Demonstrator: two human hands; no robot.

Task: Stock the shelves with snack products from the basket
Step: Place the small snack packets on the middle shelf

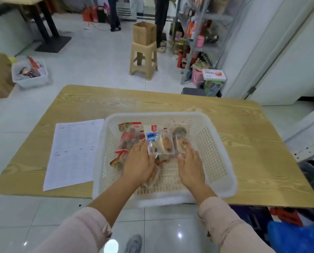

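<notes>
Both hands are reaching into the white perforated basket (214,143) for wrapped snack packs.

The basket is sitting on the wood-grain surface (243,125) beside a printed sheet (74,152). The left hand (138,163) is lying palm-down over the red snack packets (128,136), its fingers (140,146) loosely spread and touching the blue-labelled pack (151,141); whether they are gripping anything, I cannot tell. The right hand (190,167) is resting with its fingers together against a clear-wrapped pastry (182,145), not visibly pinching it. These packs are looking light, with slick, crinkly film and soft contents that would crush under a squeeze, so taking each by its long edges or sealed end seems safest. The metal shelves (198,33) are standing well apart, across the floor.
</notes>
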